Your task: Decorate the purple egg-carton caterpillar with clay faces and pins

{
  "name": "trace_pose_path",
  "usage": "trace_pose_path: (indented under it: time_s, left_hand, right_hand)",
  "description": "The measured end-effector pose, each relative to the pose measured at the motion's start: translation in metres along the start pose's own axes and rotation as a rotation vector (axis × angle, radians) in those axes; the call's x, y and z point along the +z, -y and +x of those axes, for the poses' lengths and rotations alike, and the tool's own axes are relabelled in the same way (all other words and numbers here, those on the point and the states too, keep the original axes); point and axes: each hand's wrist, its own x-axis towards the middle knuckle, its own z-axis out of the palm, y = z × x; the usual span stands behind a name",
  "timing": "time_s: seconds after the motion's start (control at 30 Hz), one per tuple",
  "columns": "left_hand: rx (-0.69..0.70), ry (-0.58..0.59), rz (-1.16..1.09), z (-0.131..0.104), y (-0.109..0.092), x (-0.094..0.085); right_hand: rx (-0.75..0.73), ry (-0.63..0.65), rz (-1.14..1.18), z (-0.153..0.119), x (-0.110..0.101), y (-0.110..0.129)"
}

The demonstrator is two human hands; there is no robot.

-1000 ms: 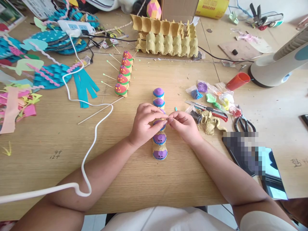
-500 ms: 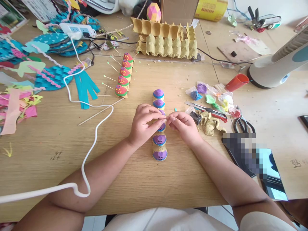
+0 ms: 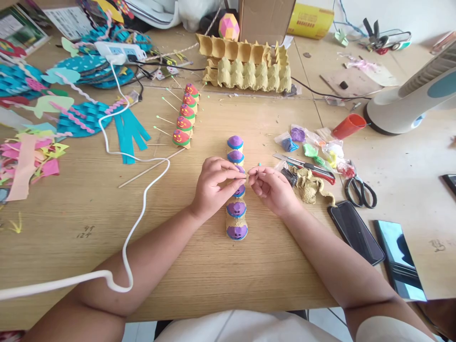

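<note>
L hand (image 3: 219,185): being held over table, L of centre; thumb & index fingertips being kept narrow, almost meeting. Tiny item betw. tips, if any, is not being shown clearly; can't tell.

R hand (image 3: 272,189): being held opp. L hand, small gap being left betw. the two; thumb & fingertips being drawn narrow, other fingers being curled. Pinched item, if any, can't be told.

Purple carton strip (image 3: 236,209), 1 pc: being laid lengthwise mid-table, betw. & below hands; middle domes being partly covered by L fingers. Purple tops w/ blue rims being displayed; small dark face marks being shown on nearer domes.

Red carton strip (image 3: 184,124), 1 pc: being set farther back, L; smiling faces & green rims being shown, pale-tipped sticks (image 3: 166,120) being splayed at side.

Egg cartons (image 3: 249,73): being kept at back, centre.

Clay packets (image 3: 310,150), asstd. colours: being grouped R, nr. red cup (image 3: 349,126).

Craft knife (image 3: 313,170): being laid just beyond carton scraps (image 3: 308,185); scissors (image 3: 359,190) being placed to their R.

Phone (image 3: 356,232) & dark glossy slab (image 3: 401,259): being laid side by side, nr. R forearm.

White cord (image 3: 144,199): being looped down L side, from power strip (image 3: 121,51); blue paper strips (image 3: 128,135) being spread alongside.
</note>
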Motion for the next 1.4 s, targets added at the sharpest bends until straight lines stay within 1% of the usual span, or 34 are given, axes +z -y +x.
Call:
trace_pose_path:
  time_s: [0.1,0.27,0.5,0.77,0.9,1.13,1.27,1.4]
  left_hand:
    - [-0.006,0.006,0.013,-0.0002,0.0004,0.0002]
    - [0.002,0.019,0.012,0.0002,0.0003,0.0000]
    - [0.002,0.015,0.011,0.0000,0.0001,0.0007]
    - [0.049,-0.004,0.010,-0.0009,0.0020,0.0022]
    - [0.095,-0.010,0.016,-0.0013,0.0024,0.0026]
    - [0.079,0.020,0.039,-0.0016,0.0018,0.0024]
    - [0.079,0.004,0.036,-0.0006,0.0009,0.0023]
    - [0.085,-0.003,0.034,0.0004,0.0010,0.0025]
  right_hand:
    - [0.017,-0.001,0.016,0.0008,-0.0010,-0.0015]
    - [0.000,-0.022,-0.018,0.0006,-0.0004,-0.0043]
    - [0.019,0.004,-0.037,-0.0009,0.0022,-0.0017]
    - [0.066,0.031,-0.048,-0.0022,0.0050,-0.0013]
    - [0.087,0.017,-0.031,-0.0021,0.0072,-0.0010]
    - [0.072,-0.018,-0.002,-0.0033,0.0075,0.0005]
    - [0.054,-0.033,-0.008,-0.0040,0.0059,0.0006]
    - [0.032,-0.014,-0.035,-0.0027,0.0041,-0.0018]
